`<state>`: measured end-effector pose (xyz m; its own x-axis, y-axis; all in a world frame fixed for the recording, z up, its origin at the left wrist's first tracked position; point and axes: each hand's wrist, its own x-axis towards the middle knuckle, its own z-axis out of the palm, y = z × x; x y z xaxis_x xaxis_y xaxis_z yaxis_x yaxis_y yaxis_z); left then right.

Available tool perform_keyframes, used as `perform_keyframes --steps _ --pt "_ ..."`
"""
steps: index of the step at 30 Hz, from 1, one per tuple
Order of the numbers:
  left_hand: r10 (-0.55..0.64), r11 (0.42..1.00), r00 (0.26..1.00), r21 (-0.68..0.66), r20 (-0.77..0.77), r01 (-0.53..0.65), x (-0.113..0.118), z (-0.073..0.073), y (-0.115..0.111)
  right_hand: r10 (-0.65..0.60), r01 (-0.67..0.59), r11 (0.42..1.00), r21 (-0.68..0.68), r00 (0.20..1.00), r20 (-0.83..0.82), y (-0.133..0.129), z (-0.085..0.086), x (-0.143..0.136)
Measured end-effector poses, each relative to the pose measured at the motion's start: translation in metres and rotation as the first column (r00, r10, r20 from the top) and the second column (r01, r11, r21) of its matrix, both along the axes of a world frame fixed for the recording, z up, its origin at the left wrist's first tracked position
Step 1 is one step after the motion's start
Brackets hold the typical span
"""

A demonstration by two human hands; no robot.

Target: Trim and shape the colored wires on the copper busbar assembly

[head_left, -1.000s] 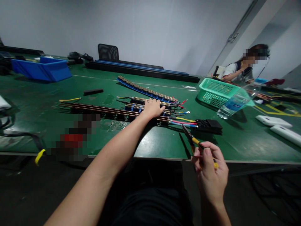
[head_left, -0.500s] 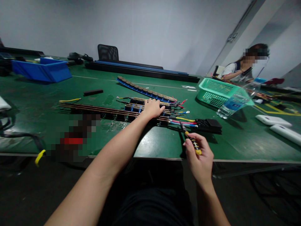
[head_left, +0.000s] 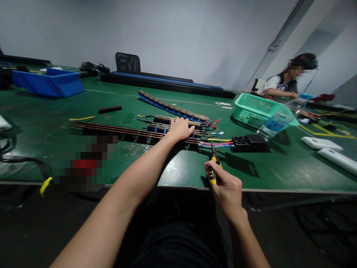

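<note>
My left hand [head_left: 180,128] lies with fingers stretched out over several busbar-like strips with copper-coloured rods. The longest strip [head_left: 131,131], black with copper rods, runs left from under that hand. Yellow, red and blue wires [head_left: 220,144] leave its right end and run into a black block [head_left: 249,143]. My right hand [head_left: 225,186] is closed round pliers [head_left: 212,174] with yellow-and-black handles. Their dark jaws point up at the wires; whether they touch them, I cannot tell. Behind my left hand lies a curved blue strip with metal rods [head_left: 173,107].
At the right stand a green basket [head_left: 252,108] and a tilted water bottle [head_left: 275,124], with white cases [head_left: 322,143] nearby. To the left are a blue bin [head_left: 50,83] and a small black bar [head_left: 109,109]. A person [head_left: 290,80] sits at the far right.
My right hand has moved left, and the pliers now stand more upright, pointing at the wires. The black block has lifted and shifted right. My left hand has stayed in place.
</note>
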<state>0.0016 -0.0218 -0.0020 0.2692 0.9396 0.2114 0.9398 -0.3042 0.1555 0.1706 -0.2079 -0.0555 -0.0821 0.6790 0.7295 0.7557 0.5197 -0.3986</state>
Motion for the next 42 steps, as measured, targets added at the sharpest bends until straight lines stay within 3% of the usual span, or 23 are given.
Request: perform_keyframes --steps 8,13,18,21,24,26,33,35,37,42 --pt "0.004 1.000 1.000 -0.009 0.007 -0.004 0.000 0.001 0.000 -0.048 0.046 0.997 -0.061 0.998 -0.042 -0.002 0.001 -0.002" --pt "-0.002 1.000 1.000 -0.003 0.009 0.002 -0.001 0.000 0.000 -0.021 0.013 0.997 -0.072 0.994 -0.111 -0.001 0.001 -0.002" --pt "0.006 1.000 1.000 -0.016 -0.011 -0.006 0.000 0.001 -0.001 -0.042 -0.012 0.983 -0.184 0.957 -0.285 0.000 0.006 -0.003" --pt "0.001 1.000 1.000 -0.015 -0.013 -0.001 0.000 0.001 -0.001 -0.134 -0.033 0.959 -0.281 0.822 -0.554 -0.001 0.015 -0.003" --pt "-0.001 1.000 1.000 -0.010 -0.014 0.000 0.000 0.000 0.000 -0.225 -0.131 0.931 -0.341 0.531 -0.817 -0.001 0.023 -0.004" --pt "0.001 1.000 1.000 -0.010 -0.017 -0.001 0.000 0.000 0.001 -0.248 -0.191 0.922 -0.336 0.377 -0.893 0.000 0.027 -0.006" --pt "0.001 1.000 1.000 -0.012 -0.017 -0.001 -0.001 0.002 -0.001 -0.221 -0.323 0.907 -0.271 0.183 -0.958 0.003 0.036 -0.002" --pt "0.002 1.000 1.000 -0.015 -0.015 -0.003 -0.001 0.003 -0.002 -0.222 -0.306 0.912 -0.272 0.191 -0.956 0.002 0.034 0.000" --pt "0.006 1.000 1.000 -0.019 -0.014 -0.006 -0.001 0.002 -0.002 -0.230 -0.244 0.923 -0.298 0.271 -0.935 -0.001 0.030 -0.002" --pt "0.004 1.000 1.000 -0.011 -0.010 -0.004 0.000 0.002 0.000 -0.195 -0.050 0.953 -0.297 0.648 -0.736 -0.019 0.018 -0.012"
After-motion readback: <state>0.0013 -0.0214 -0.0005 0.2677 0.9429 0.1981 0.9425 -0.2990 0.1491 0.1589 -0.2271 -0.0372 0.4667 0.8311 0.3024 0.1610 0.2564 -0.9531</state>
